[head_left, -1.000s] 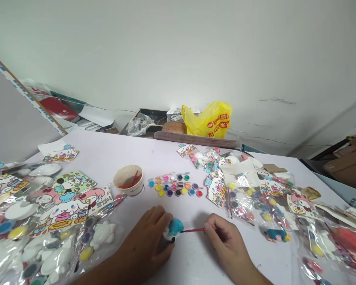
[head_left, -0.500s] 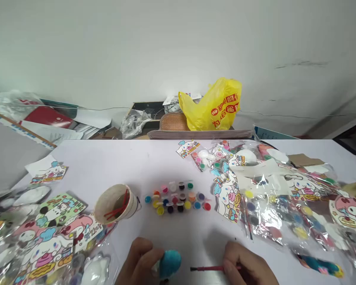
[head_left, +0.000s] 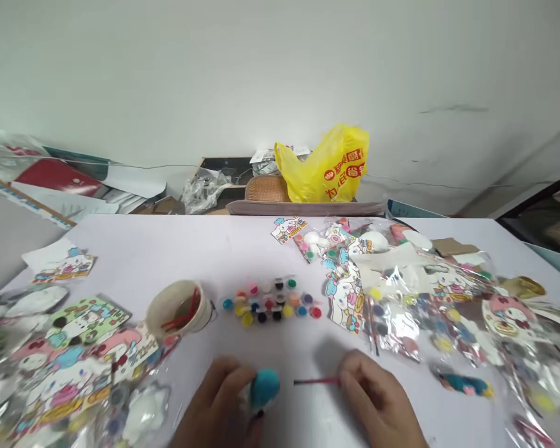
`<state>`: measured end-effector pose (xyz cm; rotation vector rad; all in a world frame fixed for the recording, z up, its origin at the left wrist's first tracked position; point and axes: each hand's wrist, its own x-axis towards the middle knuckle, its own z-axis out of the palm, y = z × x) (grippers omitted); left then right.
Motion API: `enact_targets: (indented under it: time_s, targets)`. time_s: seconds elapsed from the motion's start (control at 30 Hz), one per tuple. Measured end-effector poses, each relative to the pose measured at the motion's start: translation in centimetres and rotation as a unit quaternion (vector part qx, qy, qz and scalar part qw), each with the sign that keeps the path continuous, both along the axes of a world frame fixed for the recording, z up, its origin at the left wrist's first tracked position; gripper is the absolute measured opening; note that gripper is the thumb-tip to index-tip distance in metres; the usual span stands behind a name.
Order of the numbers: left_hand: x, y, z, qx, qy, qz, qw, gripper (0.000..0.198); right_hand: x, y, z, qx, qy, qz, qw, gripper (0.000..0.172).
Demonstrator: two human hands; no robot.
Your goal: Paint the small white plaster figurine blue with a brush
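My left hand (head_left: 221,407) is closed around a small figurine (head_left: 262,389) painted teal on top, low at the front of the white table (head_left: 168,255). My right hand (head_left: 378,404) pinches a thin red paintbrush (head_left: 315,381), whose dark tip points left and stops a little short of the figurine. Beyond my hands lie rows of small open paint pots (head_left: 273,302) in several colours. A paper cup (head_left: 180,308) with red brushes in it stands to their left.
Cartoon-printed plastic packets of white figurines and paint cover the left (head_left: 70,367) and right (head_left: 424,298) of the table. A painted teal figurine (head_left: 462,384) lies at the right. A yellow plastic bag (head_left: 329,165) sits behind the table against the wall.
The brush tip has drawn away from the figurine and a gap has opened. The view has tilted up, so my hands sit lower in the picture.
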<state>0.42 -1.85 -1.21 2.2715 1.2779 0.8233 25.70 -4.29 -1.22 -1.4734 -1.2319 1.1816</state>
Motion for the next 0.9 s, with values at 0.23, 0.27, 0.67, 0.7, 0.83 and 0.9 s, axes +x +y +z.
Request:
enact_targets:
  time_s: [0.23,0.27,0.67,0.7,0.83,0.9]
  targets:
    - [1.0,0.2,2.0,-0.118,0.027,-0.062,0.991,0.029,-0.4,-0.1,0.2,0.02,0.027,-0.029,0.999,0.045]
    - [1.0,0.2,2.0,-0.127,0.029,-0.059,0.99,0.029,-0.3,-0.2,0.0,0.019,0.029,-0.031,0.999,0.044]
    - [1.1,0.6,2.5,-0.133,-0.003,-0.036,0.99,0.033,0.0,0.3,-0.6,0.039,-0.015,-0.07,0.997,0.045]
    - [1.1,0.6,2.4,-0.129,-0.008,-0.038,0.991,0.033,-0.1,0.3,-0.5,0.049,-0.024,-0.081,0.995,0.045]
    - [1.1,0.6,1.8,-0.105,-0.016,-0.038,0.994,0.034,-0.6,0.2,0.0,0.069,-0.041,-0.128,0.988,0.045]
    - [1.1,0.7,1.7,-0.104,-0.01,-0.042,0.994,0.033,-0.9,0.1,0.2,0.071,-0.037,-0.154,0.985,0.044]
